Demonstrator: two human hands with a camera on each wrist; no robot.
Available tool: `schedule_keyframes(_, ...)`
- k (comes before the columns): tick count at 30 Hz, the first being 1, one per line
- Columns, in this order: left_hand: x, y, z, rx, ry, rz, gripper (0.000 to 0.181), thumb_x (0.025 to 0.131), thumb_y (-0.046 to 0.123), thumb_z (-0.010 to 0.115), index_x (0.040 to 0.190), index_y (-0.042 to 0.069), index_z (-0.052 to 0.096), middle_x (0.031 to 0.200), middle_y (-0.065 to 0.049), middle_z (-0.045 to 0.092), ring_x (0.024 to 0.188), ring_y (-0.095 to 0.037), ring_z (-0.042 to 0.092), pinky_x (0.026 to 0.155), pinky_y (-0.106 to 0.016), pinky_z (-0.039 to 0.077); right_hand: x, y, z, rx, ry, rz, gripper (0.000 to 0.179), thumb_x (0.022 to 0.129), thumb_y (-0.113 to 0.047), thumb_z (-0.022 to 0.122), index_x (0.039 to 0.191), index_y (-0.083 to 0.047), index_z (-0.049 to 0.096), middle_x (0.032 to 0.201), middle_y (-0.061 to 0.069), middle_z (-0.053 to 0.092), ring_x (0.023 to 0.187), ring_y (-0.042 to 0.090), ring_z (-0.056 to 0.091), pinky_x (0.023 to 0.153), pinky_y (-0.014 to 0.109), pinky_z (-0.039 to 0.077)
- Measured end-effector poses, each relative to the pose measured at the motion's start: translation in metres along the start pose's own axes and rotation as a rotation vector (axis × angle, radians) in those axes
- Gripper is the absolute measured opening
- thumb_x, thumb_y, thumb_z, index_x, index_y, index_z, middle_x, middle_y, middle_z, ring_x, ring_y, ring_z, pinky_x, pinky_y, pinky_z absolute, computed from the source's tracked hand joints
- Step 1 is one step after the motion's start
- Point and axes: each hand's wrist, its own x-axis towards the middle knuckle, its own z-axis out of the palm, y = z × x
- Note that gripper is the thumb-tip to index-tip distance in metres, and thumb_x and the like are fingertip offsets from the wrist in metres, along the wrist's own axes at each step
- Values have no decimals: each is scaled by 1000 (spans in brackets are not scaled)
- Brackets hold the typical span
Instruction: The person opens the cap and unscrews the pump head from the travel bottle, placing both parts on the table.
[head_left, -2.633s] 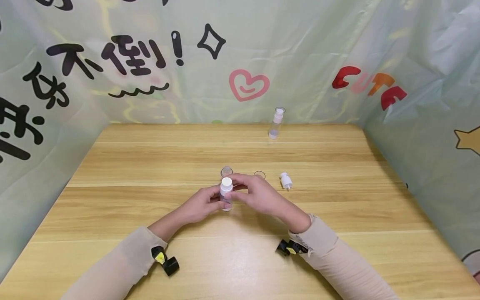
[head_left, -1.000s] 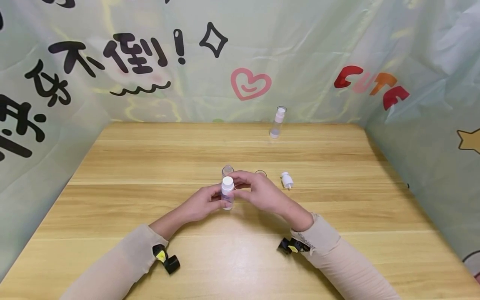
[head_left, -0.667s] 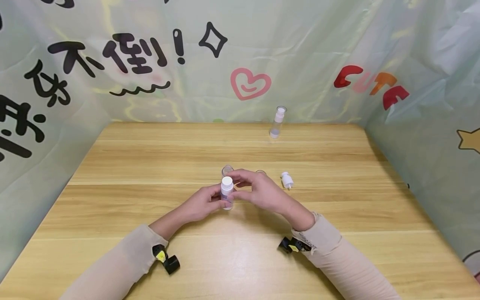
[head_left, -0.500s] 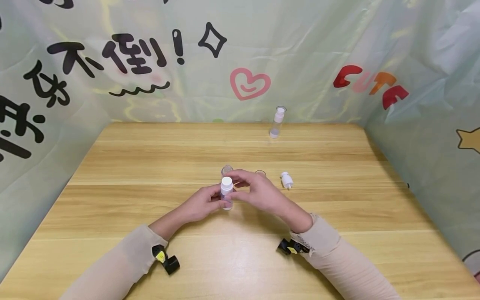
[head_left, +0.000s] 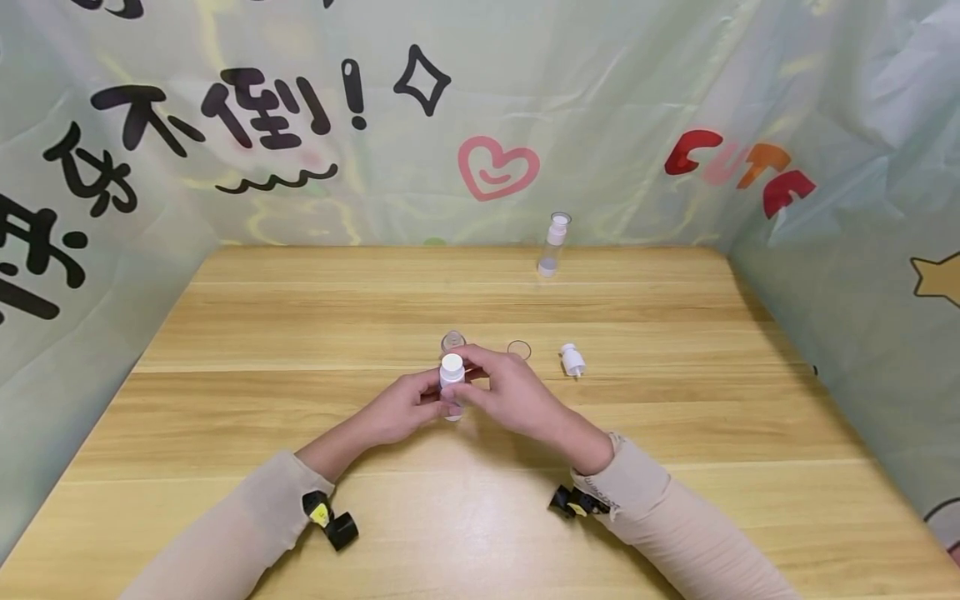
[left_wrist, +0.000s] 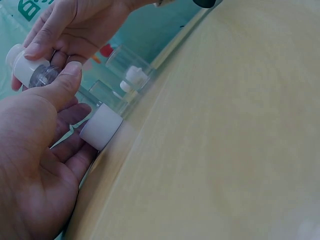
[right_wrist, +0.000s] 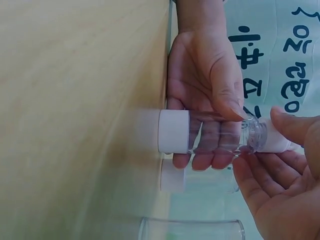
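Note:
A small clear bottle (right_wrist: 215, 132) with a white base stands upright on the table, in front of the person. My left hand (head_left: 401, 408) grips its body, thumb on the near side and fingers behind. At its neck sits a white cap (head_left: 452, 367), which my right hand (head_left: 517, 396) pinches between thumb and fingers. In the left wrist view the cap (left_wrist: 25, 67) sits over the clear neck, with the right thumb (left_wrist: 40, 46) lying on it. The fingers on the cap's far side are partly hidden in the head view.
Just behind the hands stands another clear container (head_left: 453, 340), partly hidden. Right of it are a clear cylinder with a round rim (head_left: 519, 349) and a white pump head (head_left: 572, 361) lying down. A pump bottle (head_left: 551, 250) stands near the table's back edge.
Over the last half second the right thumb has swung left across the front of the cap, and the right wrist has shifted slightly left. The left hand and bottle stay in place.

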Motion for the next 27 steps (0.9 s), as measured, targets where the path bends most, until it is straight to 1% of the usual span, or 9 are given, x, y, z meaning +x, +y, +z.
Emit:
schedule_keyframes(4,0,-1,0,-5,0,-5,39,94,21,68,129,6,59,127,-9,63,113,-21,62,92,-27,52,0,-1,-2,9,-15,14,42,89,-19,74,127,-6,60,112,4,70,100,17,66,87,41,55)
schedule_keyframes(11,-1,-2,-1,10,-6,6,41,94,23,68,131,7,58,129,-9,62,112,-20,62,93,-28,52,1,0,-7,65,-57,45,40,91,-16,72,128,-6,61,114,3,69,101,16,66,90,37,54)
schedule_keyframes(19,0,-1,-1,-2,-13,15,41,93,25,68,129,7,59,129,-9,61,112,-19,61,93,-29,52,2,4,-13,116,-106,23,42,92,-13,70,131,-3,58,116,6,68,104,17,65,91,35,54)
schedule_keyframes(27,0,-1,-2,13,-16,11,45,93,28,68,131,7,58,130,-9,61,112,-19,61,93,-29,52,2,5,-15,111,-130,19,41,93,-14,69,132,-4,58,116,5,69,104,17,65,91,34,54)
